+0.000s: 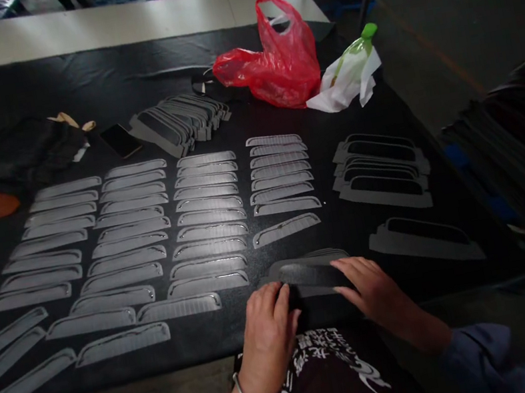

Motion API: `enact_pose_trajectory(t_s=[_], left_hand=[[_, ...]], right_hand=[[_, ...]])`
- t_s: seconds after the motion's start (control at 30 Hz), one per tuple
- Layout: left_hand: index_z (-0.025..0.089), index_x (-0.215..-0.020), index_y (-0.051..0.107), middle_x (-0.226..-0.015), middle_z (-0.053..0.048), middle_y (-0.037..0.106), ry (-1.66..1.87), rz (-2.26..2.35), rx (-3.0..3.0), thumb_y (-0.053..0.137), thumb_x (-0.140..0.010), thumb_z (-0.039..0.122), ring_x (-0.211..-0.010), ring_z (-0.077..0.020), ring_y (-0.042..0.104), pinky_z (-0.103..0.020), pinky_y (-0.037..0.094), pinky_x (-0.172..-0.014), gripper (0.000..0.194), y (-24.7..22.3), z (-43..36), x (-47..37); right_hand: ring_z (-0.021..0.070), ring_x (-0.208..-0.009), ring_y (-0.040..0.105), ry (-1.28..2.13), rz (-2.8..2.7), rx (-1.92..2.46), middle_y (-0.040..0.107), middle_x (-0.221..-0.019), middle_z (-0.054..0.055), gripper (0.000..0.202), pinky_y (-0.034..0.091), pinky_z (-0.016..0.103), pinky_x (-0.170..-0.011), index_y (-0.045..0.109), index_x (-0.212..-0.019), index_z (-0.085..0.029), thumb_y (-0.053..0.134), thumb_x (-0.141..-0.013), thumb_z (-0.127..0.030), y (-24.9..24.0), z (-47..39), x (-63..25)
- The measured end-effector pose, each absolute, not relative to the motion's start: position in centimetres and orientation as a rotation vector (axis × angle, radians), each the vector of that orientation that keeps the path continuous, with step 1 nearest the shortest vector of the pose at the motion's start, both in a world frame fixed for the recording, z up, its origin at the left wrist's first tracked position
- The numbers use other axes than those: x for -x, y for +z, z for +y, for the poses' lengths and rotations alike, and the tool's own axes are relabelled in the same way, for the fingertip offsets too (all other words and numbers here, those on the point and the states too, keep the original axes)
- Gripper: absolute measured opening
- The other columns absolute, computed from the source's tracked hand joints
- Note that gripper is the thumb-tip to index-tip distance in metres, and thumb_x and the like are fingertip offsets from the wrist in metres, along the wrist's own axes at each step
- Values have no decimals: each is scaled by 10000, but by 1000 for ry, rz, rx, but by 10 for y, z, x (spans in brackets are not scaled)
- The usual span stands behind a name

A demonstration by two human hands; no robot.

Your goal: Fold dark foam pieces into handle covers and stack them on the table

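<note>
My left hand (267,323), with a metal bangle at the wrist, is closed on the left end of a dark, flat strip with a rounded upper edge (309,273). The right end of that strip is pinched between the thumb and fingers of my right hand (380,294). Grey pieces lie partly hidden beneath and behind it. Just beyond my left hand is a tilted grey strip (286,228). To the right of my right hand lies a grey piece with a black curved middle (425,239).
Rows of grey strips (210,216) cover the black tabletop (246,335). Farther back are a fanned stack of grey pieces (181,123), a phone (120,141), a red plastic bag (287,63) and a white wrapper with a green top (348,76). More layered pieces (382,168) lie right.
</note>
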State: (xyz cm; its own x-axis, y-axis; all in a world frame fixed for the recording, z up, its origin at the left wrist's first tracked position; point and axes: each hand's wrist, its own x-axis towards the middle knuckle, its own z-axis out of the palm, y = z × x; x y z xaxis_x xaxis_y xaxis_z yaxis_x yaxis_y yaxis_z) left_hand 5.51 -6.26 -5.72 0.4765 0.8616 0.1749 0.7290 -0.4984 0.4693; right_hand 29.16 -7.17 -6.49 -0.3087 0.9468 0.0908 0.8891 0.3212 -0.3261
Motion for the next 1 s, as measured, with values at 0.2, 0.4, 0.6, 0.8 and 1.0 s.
enact_pose_trajectory(t_s=[0.2,0.4,0.6,0.8,1.0], left_hand=[[120,-1161,488,-1071,-134,559,552,1388,-2328,552,-827,160,-974,-237,535,-390,511,-820,343,-80,-62,-53],[117,-1217,457,-1084,-129,544,431,1460,-2296,599,-793,142,-966,-239,525,-392,513,-827,448,-87,-57,-57],[121,-1219,471,-1061,-118,552,311,1500,-2326,615,-785,157,-948,-244,522,-405,509,-813,459,-89,-53,-60],[143,-1229,479,-1063,-119,566,300,1489,-2372,528,-839,167,-961,-232,535,-396,506,-797,394,-90,-52,-59],[89,-1192,502,-1130,-131,576,406,1399,-2480,499,-858,171,-1038,-241,509,-398,493,-865,344,-101,-53,-59]], right_hand=[[236,-1017,561,380,-2355,1639,612,-1085,113,327,478,385,-843,512,-1165,-163,529,-840,-198,-82,-58,-289],[243,-1005,555,382,-2384,1640,605,-1079,117,322,480,393,-838,501,-1157,-152,540,-839,-187,-87,-55,-288],[245,-1001,554,382,-2384,1647,604,-1066,117,315,484,397,-839,498,-1146,-149,537,-834,-169,-87,-53,-287],[240,-1002,558,385,-2377,1665,608,-1067,110,326,489,391,-838,506,-1150,-157,548,-826,-166,-85,-53,-286],[241,-998,555,399,-2340,1691,596,-1073,106,349,494,392,-819,520,-1141,-176,594,-800,-174,-84,-55,-285]])
